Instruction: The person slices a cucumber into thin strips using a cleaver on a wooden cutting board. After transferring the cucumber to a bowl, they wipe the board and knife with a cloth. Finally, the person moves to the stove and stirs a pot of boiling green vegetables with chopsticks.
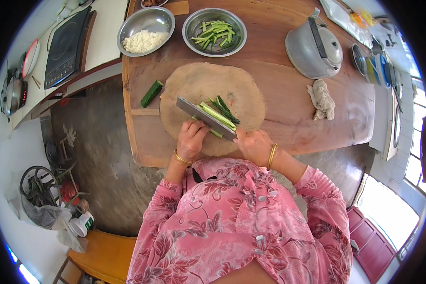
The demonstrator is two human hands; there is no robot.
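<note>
Hidden or unclear: the cleaver's handle cannot be seen; it lies inside the right hand [253, 144], so only the blade shows. The fingertips of the left hand [191, 138] are partly masked by the blade's near edge. The lower part of the view is filled by the person's pink floral blouse [236, 222], which covers both elbows. Items at the far right rim are bent and blurred by the lens and cannot be identified with certainty.

Hands: the right hand is clenched around the cleaver's handle, wrist carrying a gold bangle [271, 156]. The left hand, also with a bangle, is curled knuckles-up, fingers pressing down on the cucumber strips [217, 116] just beside the blade; it steadies rather than encloses them.

Work item: the cleaver [204, 117], a broad grey steel blade, lies diagonally across the round, worn wooden chopping board [208, 85], touching the pale green strips. More dark-skinned strips [225, 108] lie just beyond the blade on the board.

Surroundings: a cucumber piece [151, 93] rests on the brown wooden table [293, 109], just left of the board. At the far edge stand a steel bowl of cut cucumber sticks [214, 32] and a steel bowl of white shredded food [145, 32]. To the right, a dented aluminium kettle [315, 47] and a crumpled cloth [322, 98]. An induction hob [66, 47] sits on the white counter at left
</note>
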